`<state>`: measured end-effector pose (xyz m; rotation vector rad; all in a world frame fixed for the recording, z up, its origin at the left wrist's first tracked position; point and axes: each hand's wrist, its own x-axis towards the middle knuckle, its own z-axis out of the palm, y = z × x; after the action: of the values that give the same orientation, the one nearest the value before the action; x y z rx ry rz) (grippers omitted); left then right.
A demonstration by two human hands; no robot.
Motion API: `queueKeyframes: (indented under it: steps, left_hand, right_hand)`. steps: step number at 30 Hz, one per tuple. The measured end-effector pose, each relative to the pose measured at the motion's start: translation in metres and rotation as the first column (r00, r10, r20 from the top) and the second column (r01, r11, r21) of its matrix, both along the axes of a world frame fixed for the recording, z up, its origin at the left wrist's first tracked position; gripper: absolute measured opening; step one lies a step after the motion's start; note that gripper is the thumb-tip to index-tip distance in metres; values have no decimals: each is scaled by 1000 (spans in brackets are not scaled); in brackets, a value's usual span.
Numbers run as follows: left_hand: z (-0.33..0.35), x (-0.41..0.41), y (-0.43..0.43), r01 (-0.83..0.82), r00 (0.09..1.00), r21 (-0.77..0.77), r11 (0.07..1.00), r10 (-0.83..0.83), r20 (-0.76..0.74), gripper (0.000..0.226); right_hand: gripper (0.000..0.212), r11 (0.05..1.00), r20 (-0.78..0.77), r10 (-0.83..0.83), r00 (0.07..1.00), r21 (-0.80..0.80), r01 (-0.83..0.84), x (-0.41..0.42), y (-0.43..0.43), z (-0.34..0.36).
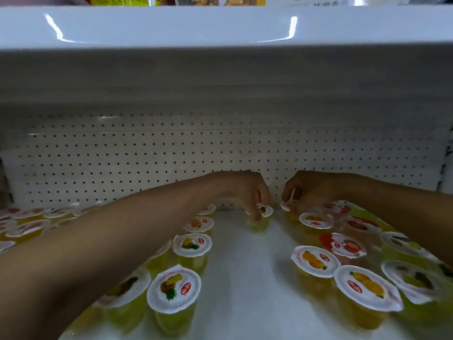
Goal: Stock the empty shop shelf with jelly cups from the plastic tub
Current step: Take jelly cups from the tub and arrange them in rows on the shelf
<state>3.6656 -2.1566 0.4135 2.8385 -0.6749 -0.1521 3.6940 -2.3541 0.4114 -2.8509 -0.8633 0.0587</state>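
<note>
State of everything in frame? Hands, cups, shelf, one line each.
Left hand: grips small yellow jelly cup with white foil lid, upright at the back.
Right hand: pinches lid edge of second white-lidded cup.
Left rows of yellow cups: upright, sealed.
Right rows of cups: upright, sealed.
White metal shelf: part stocked, middle lane bare.

Dim, soft-focus wide-angle view: glare streaks on the upper shelf (171,28), shelf bowed, edge jelly cups (414,280) smeared.
</note>
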Motion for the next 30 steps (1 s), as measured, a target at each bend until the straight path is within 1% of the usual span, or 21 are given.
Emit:
queueKeyframes:
  steps: [3, 5, 7, 11, 25, 28, 30]
  left_hand:
    - [3, 3, 24, -84, 996, 59, 995, 83, 19, 51]
    - [3, 2, 35, -135, 991, 40, 990, 136, -4, 53]
    - [2, 0, 43, -166, 986, 22, 986, 166, -18, 53]
    - [3, -2, 51, -202, 979, 55, 978, 203, -13, 55]
    - [3, -7, 55, -181, 981, 35, 983, 183, -60, 54]
    - [3, -11, 54, -185, 981, 50, 981, 187, -49, 59]
    - [6, -16, 52, -181, 983, 62, 981, 183, -20, 66]
  right_hand:
    - [38, 996, -25, 43, 999, 82, -41, -2, 16, -4]
    - [38, 991, -38, 63, 997, 123, -58, -4, 30, -8]
    - [35, 986, -42, 87, 995, 144, -80, -5, 42, -10]
    - [35, 983, -32, 109, 994, 155, -103, -10, 55, -12]
    - [35, 983, 0, 83, 997, 164, -82, -10, 58, -18]
    - [37, 988, -1, 72, 997, 134, -71, -14, 56, -17]
    - [45, 993, 4, 75, 997, 90, -75, -21, 52, -11]
